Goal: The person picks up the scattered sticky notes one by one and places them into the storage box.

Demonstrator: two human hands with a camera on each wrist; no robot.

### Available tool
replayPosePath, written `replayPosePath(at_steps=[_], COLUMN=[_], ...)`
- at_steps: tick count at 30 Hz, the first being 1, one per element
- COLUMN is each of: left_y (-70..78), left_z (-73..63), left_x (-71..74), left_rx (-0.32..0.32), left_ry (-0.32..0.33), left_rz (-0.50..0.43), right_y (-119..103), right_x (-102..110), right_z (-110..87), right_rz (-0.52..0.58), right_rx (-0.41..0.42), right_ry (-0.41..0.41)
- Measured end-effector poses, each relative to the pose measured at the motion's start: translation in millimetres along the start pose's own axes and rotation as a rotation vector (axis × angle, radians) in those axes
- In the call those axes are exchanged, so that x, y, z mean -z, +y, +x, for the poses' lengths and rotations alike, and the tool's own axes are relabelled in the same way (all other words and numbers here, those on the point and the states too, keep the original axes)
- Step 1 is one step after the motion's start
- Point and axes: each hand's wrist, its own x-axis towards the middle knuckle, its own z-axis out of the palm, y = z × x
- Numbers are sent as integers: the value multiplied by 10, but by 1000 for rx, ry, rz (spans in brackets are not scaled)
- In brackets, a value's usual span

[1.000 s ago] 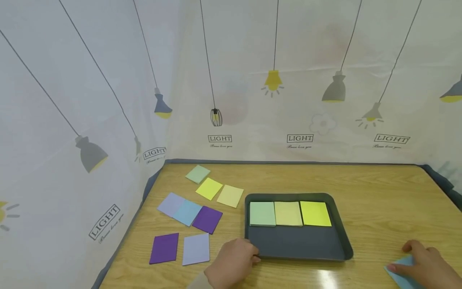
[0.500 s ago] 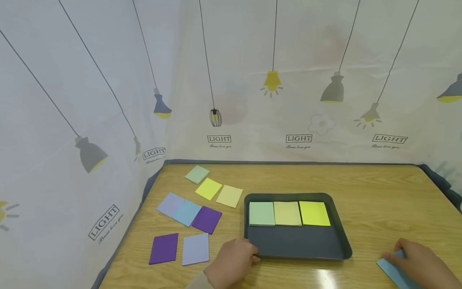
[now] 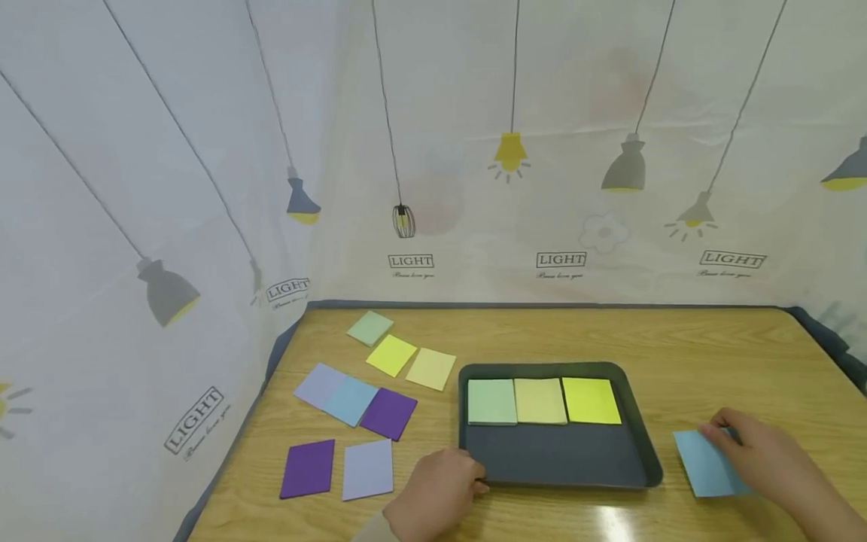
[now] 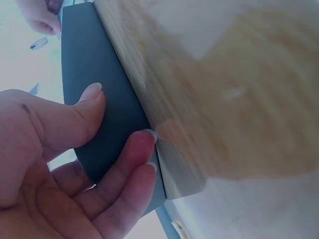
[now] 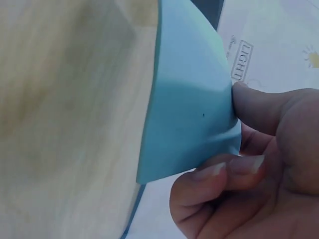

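A dark grey tray (image 3: pixel 555 455) sits on the table, with green (image 3: pixel 491 401), pale yellow (image 3: pixel 539 400) and bright yellow (image 3: pixel 591 400) sticky note pads in a row along its far side. My left hand (image 3: pixel 436 493) grips the tray's near left corner, thumb on the outer wall (image 4: pixel 94 59) and fingers curled at its lower edge in the left wrist view. Right of the tray, my right hand (image 3: pixel 772 455) pinches a light blue sticky note pad (image 3: pixel 704 463) between thumb and fingers. That pad (image 5: pixel 192 94) looks slightly bent in the right wrist view.
Left of the tray lie several more pads: green (image 3: pixel 370 328), bright yellow (image 3: pixel 391 355), pale yellow (image 3: pixel 431 369), lavender (image 3: pixel 320 384), light blue (image 3: pixel 352 400), purple (image 3: pixel 389 414), another purple (image 3: pixel 308 468) and another lavender (image 3: pixel 368 470). A lamp-printed curtain (image 3: pixel 474 173) borders the wooden table (image 3: pixel 731 346).
My right hand has carried the light blue pad leftward and away from me, closer to the tray, and more of the pad shows. The left hand and the tray have stayed put.
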Motion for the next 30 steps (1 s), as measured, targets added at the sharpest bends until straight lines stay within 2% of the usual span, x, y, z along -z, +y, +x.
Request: replayPosePath(at_steps=[9, 17, 23, 30], left_y=[-26, -10, -18, -17], left_z=[10, 6, 12, 9], left_x=[-8, 1, -14, -2], left_rx=[0, 6, -6, -4], left_ry=[-12, -22, -18, -21], left_rz=[14, 7, 12, 7], right_y=[-329, -691, -849, -966], right_x=[36, -77, -246, -320], right_z=[92, 178, 252, 310], right_rz=[41, 108, 109, 80], right_rx=[118, 166, 241, 244], right_ry=[133, 163, 145, 22])
